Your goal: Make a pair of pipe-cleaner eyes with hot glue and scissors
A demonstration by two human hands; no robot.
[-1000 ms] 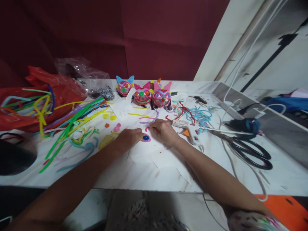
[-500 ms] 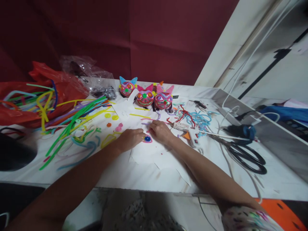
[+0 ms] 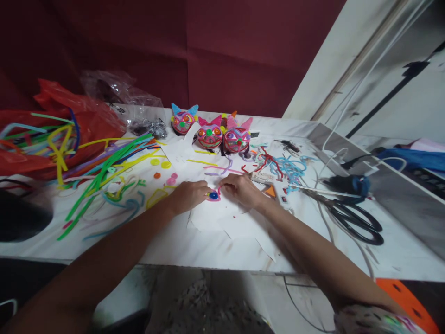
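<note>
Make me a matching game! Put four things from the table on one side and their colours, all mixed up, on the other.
Things:
1. Middle of the eye-shaped piece at the left hand's fingertips
2. Triangle near the right hand
3. Scissors' handles
4. Bag with coloured strips, far left

Colours:
A. Black
B. Red
C. Blue
D. Orange

Right pairs: 1-C, 2-D, 3-A, 4-B

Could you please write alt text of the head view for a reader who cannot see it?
A person's left grip pinches the edge of a blue, pink-rimmed eye shape; the right grip holds a thin pinkish strip at its right side. Behind sit colourful figures with pointed ears; coloured strands lie left, scissors right.
</note>
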